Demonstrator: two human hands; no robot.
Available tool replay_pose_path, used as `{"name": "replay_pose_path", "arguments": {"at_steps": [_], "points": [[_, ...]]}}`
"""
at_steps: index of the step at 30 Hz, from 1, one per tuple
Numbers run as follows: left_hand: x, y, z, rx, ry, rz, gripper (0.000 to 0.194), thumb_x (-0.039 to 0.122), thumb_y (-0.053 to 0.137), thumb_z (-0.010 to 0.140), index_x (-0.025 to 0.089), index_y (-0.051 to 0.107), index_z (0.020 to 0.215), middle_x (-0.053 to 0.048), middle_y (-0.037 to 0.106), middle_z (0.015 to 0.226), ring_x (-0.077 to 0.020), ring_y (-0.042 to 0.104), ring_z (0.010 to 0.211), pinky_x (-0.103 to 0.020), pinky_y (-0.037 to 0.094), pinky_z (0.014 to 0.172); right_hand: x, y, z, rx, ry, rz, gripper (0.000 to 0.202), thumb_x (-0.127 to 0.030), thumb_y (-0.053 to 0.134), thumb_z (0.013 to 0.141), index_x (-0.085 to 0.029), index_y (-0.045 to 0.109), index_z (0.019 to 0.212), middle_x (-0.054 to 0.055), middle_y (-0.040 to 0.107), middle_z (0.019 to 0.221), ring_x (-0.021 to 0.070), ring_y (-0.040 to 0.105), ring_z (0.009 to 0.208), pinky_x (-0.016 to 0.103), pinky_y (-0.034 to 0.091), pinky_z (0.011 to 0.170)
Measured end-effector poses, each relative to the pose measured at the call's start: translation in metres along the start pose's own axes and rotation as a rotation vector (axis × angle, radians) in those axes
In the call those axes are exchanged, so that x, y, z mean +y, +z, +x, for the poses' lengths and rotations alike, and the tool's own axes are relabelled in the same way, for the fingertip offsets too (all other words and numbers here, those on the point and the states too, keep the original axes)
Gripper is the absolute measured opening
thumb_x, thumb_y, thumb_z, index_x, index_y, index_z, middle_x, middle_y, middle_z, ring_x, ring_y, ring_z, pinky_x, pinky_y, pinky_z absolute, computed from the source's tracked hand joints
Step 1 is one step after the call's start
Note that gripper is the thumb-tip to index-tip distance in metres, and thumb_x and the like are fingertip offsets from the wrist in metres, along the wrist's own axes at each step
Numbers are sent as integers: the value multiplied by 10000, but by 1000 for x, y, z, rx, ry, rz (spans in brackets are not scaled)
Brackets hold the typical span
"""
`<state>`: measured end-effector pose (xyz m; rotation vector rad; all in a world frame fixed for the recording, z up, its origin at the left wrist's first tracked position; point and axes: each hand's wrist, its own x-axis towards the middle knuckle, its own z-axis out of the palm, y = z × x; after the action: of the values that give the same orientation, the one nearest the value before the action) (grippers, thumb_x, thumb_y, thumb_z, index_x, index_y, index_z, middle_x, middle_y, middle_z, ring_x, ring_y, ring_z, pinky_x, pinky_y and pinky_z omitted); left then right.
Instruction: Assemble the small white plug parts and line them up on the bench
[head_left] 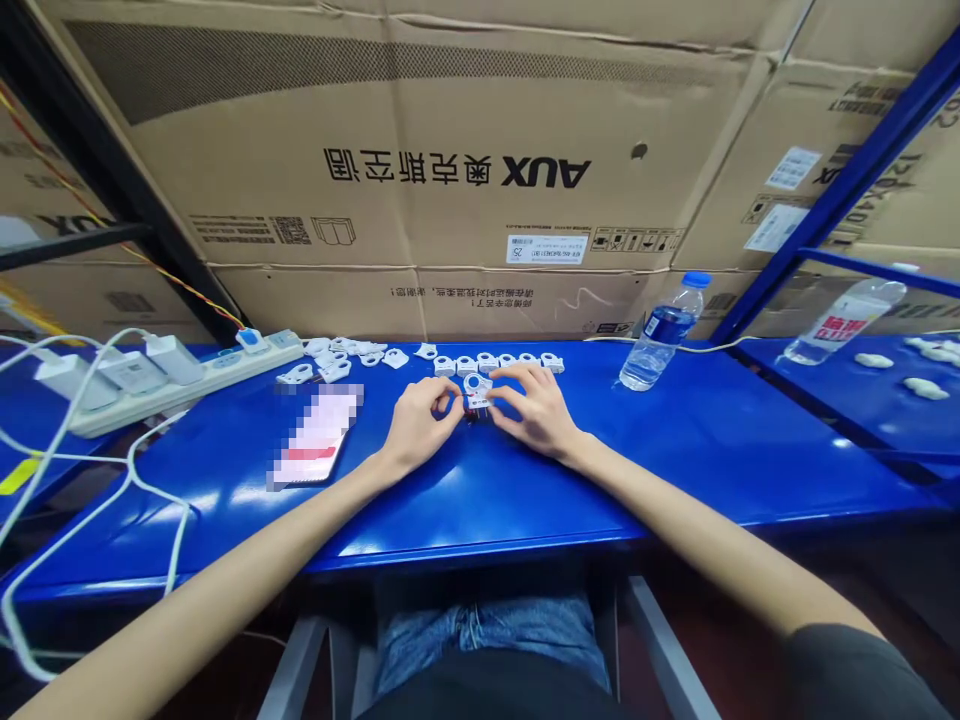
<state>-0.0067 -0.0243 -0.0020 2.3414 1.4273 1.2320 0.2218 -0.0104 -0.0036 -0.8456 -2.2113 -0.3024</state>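
Observation:
Close together over the blue tabletop (480, 490), both my hands work at one small white plastic part (478, 384) with a round hole and dark pins or wires at its lower side. The thumb and fingers of my right hand (538, 412) grip its right edge. My left hand (421, 428) is at its left, thumb and forefinger pinched together; what lies between those fingertips is too small to make out. Just behind, similar white parts (508, 363) stand in a row. More of them lie in a loose heap (341, 352) to the left.
A phone (319, 440) lies left of my hands. Farther left is a power strip (214, 378) with chargers and trailing white cables (135, 470). A water bottle (664, 335) stands to the right; another bottle (840, 322) lies beyond the blue frame. Large cartons (450, 90) wall the back.

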Motion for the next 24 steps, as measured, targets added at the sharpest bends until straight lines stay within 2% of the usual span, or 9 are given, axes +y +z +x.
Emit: {"name": "replay_pose_path", "arguments": {"at_steps": [3, 8, 13, 24], "points": [[-2, -4, 1, 0, 13, -9, 101, 234, 574, 905, 208, 643, 837, 38, 559, 681, -144, 508, 668, -314, 383, 742, 5, 3, 2, 16, 31, -21, 122, -280, 647, 979, -236, 745, 1037, 94, 713, 1285, 279, 594, 1197, 460, 470, 1021], [-8, -5, 0, -130, 78, 47, 115, 245, 570, 909, 210, 661, 848, 33, 543, 673, -152, 520, 676, -321, 384, 743, 16, 5, 2, 21, 115, -50, 103, -267, 666, 962, -228, 741, 1022, 98, 698, 1299, 291, 584, 1209, 469, 458, 1014], [-10, -3, -1, -200, 110, 74, 125, 261, 586, 905, 210, 677, 836, 29, 564, 678, -159, 547, 697, -332, 376, 748, 24, 6, -1, 36, 168, -46, 108, -284, 669, 969, -228, 737, 1031, 97, 688, 1304, 295, 577, 1216, 462, 454, 995], [-6, -6, -2, -269, 132, 33, 42, 183, 620, 809, 210, 643, 787, 45, 552, 666, -149, 536, 669, -321, 382, 751, 18, 5, 3, 24, 209, 20, 130, -301, 649, 991, -240, 749, 1048, 93, 676, 1316, 287, 567, 1238, 469, 452, 1037]]}}
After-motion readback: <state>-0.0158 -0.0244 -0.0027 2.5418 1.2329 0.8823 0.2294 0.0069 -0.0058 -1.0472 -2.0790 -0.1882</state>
